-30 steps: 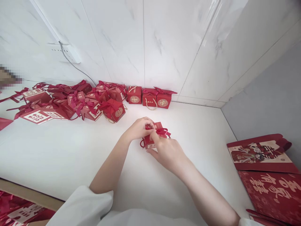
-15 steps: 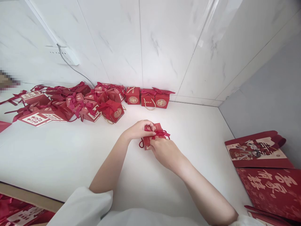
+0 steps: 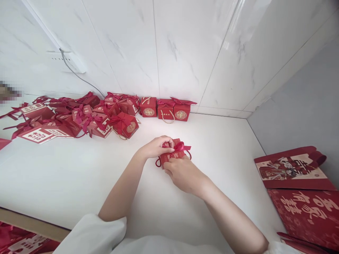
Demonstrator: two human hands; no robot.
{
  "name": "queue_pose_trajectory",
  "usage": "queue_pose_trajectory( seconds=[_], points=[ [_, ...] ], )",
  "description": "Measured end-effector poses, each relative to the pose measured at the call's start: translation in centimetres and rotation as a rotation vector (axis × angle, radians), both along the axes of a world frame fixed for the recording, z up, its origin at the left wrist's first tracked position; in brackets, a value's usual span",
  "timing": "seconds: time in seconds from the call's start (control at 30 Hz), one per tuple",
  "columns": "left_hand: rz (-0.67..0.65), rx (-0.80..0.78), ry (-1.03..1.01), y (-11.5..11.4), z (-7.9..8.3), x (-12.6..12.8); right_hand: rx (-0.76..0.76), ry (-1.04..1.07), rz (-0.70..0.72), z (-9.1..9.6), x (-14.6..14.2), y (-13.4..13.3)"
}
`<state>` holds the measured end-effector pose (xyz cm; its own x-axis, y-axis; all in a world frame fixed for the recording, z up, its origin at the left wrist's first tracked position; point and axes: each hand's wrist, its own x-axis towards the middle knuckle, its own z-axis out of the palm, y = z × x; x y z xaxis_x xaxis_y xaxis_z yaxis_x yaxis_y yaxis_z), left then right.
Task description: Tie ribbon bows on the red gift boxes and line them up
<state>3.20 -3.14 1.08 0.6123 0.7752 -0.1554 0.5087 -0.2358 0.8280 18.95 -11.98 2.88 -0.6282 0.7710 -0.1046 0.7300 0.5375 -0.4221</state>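
Left hand (image 3: pixel 155 146) and right hand (image 3: pixel 185 174) hold a small red box (image 3: pixel 174 155) between curled fingers; pressing hard could dent it, a snagging fingertip loosen its ribbon (image 3: pixel 180 146).

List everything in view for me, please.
Table: one, white, centre
Wall: one, white, behind
Side panel: one, grey, right
Socket panel: one, white, upper-left wall
Cable: one, grey, below socket panel
Handled box: one, red, table's centre
Bow: one, red, atop that box
Cord loops: two, red, its sides
Piled boxes: around ten, red, far left
Row boxes: at least two, red-gold, along wall
Gift bags: at least two, red, right
Container: one, brown-edged, lower left; red packages inside
Cut-off piece: one, red, left edge
Left hand: one, bare, handled box's left
Right hand: one, bare, its near side
Sleeves: two, white, bottom
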Motion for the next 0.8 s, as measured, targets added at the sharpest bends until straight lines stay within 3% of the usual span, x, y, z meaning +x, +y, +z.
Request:
queue_pose_trajectory(
  seconds=[0.43,0.53,0.67,0.73,0.8],
  points=[
    [0.008,-0.036,-0.002,-0.2,0.0,0.2,-0.155,0.121,0.217,-0.2,2.0,1.4],
    [0.014,-0.023,-0.012,-0.2,0.0,0.2,-0.217,0.153,0.206,0.4,2.5,1.3],
    [0.006,-0.086,-0.068,-0.3,0.3,0.0,-0.37,0.368,0.101,2.5,4.8,1.4],
    [0.005,-0.101,-0.088,-0.4,0.6,0.0,-0.354,0.475,-0.09,2.8,6.2,2.1],
    [0.023,-0.066,-0.077,-0.5,0.8,0.0,-0.223,0.495,-0.33,2.2,7.4,3.2]
  ],
)
